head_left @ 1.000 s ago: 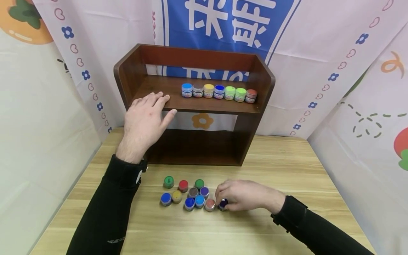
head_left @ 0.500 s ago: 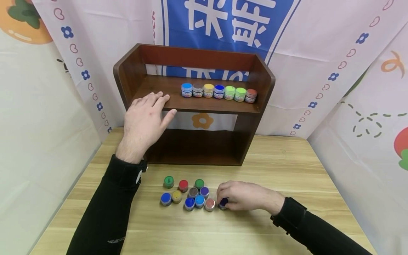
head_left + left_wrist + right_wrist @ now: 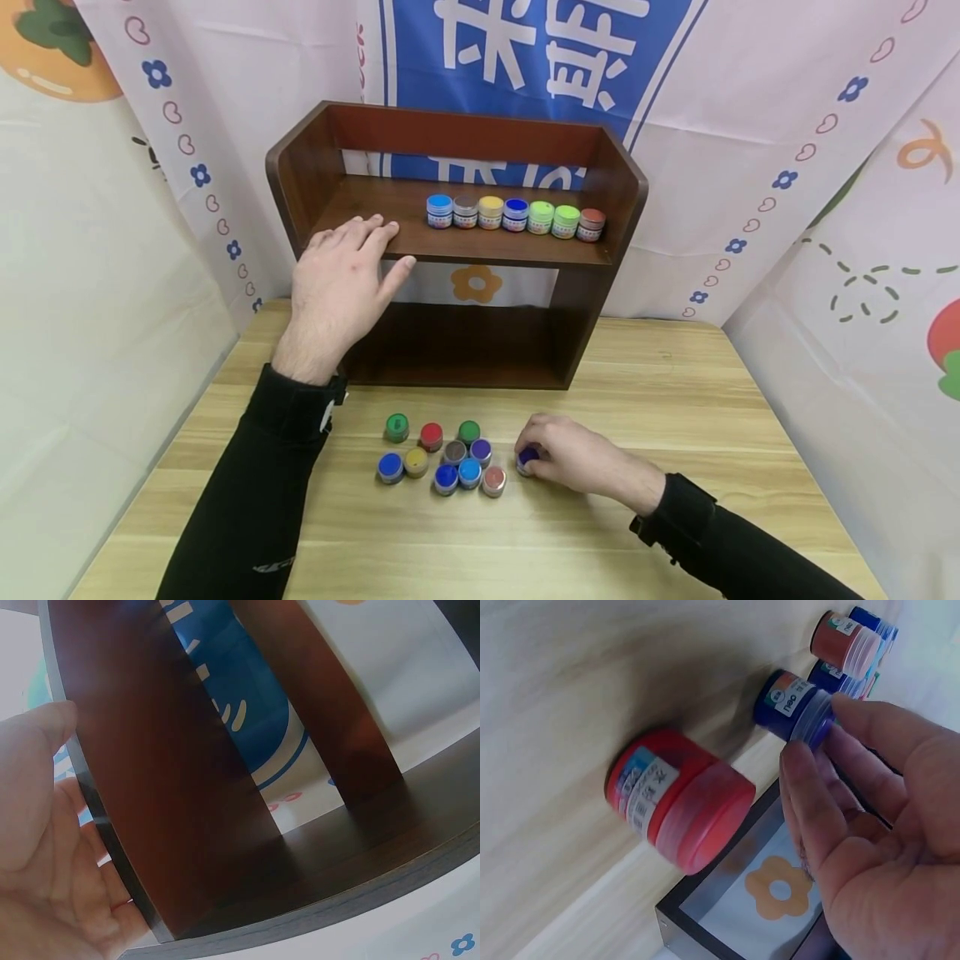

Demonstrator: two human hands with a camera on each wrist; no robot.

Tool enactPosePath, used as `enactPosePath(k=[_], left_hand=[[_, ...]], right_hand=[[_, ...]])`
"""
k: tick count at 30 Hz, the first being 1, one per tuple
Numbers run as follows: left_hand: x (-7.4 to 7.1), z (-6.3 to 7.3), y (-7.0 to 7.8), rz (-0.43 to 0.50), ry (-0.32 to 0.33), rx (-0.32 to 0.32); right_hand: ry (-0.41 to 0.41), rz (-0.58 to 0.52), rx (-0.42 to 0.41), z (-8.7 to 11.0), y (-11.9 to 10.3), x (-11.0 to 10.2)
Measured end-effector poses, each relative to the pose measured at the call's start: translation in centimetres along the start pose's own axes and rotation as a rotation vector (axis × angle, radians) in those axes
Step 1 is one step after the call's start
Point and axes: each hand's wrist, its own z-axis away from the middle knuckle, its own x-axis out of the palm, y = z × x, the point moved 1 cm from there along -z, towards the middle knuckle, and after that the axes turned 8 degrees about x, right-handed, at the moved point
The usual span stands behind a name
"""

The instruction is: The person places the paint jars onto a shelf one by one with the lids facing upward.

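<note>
My right hand pinches a dark blue-purple paint jar by its lid, between thumb and fingers. In the right wrist view this jar shows its label, with fingertips on the clear ridged lid. A red paint jar stands nearer that wrist camera; the hand hides it in the head view. With fingers extended, my left hand rests on the left front of the upper board of a dark brown wooden shelf. The left wrist view shows its palm beside the board's edge.
Several paint jars stand loosely grouped left of the right hand, among them a pink-brown one and a red one. Along the upper shelf runs a row of several jars, including a yellow one. Printed cloth hangs behind the table.
My right hand and the dark blue-purple jar have shifted slightly away from me, toward the shelf. The left hand stays in place, and the other jars have not moved.
</note>
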Motion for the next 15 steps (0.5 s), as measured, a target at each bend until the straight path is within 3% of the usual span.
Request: enactPosePath(k=[3,9,15], left_hand=[[-0.02,-0.02,0.03,0.0,0.0,0.0],[-0.04,-0.11,0.06,-0.003,-0.003,-0.001],[-0.09,-0.06,0.03,0.0,-0.004,-0.001]], right_hand=[[0.018,0.003,-0.005,0.03,0.0,0.07],[0.01,0.071,-0.109,-0.05,0.23,0.24],[-0.002,0.091,-0.106,-0.12,0.43,0.12]])
